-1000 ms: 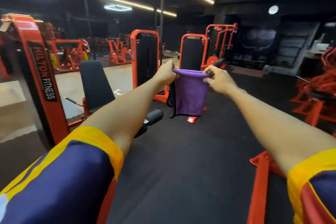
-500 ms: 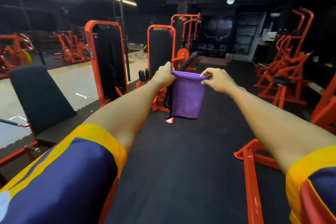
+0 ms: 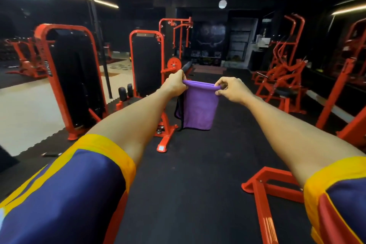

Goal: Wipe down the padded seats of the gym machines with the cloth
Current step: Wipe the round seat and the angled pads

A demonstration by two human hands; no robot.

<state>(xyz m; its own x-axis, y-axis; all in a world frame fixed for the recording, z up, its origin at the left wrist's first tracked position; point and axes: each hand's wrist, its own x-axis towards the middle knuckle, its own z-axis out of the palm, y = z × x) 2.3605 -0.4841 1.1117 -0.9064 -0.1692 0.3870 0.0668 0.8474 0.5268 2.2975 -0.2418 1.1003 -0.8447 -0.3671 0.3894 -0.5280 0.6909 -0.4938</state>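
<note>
- Head view, the change: over the last second the view swung to the right; the black padded backrest that had stood at the left edge slid out of the frame; the two red weight-stack machines, the nearer one point(image 3: 73, 77) and the farther one point(image 3: 147, 65), drifted into the left half.
- The purple cloth point(image 3: 199, 109) stayed hanging at the middle of the frame, over the dark floor point(image 3: 188, 164) and touching no machine; the left hand point(image 3: 174, 86) pinched its top left corner and the right hand point(image 3: 230, 89) its top right corner, fingers curled over the edge, the top pulled taut between them as before.
- For the task: no pad lay under the cloth, so wiping looked paused; the person seemed to be turning toward another machine, perhaps the red one at centre right with a dark seat point(image 3: 285, 90).
- Hard to make out: the fingertips sat hidden behind the cloth's top edge; a darker layer showed behind its left side, unclear whether fold or trim; that seat was dim; the red frame point(image 3: 263, 190) at lower right was cut off by the frame's bottom edge; lettering on the nearer machine's upright was blurred.
</note>
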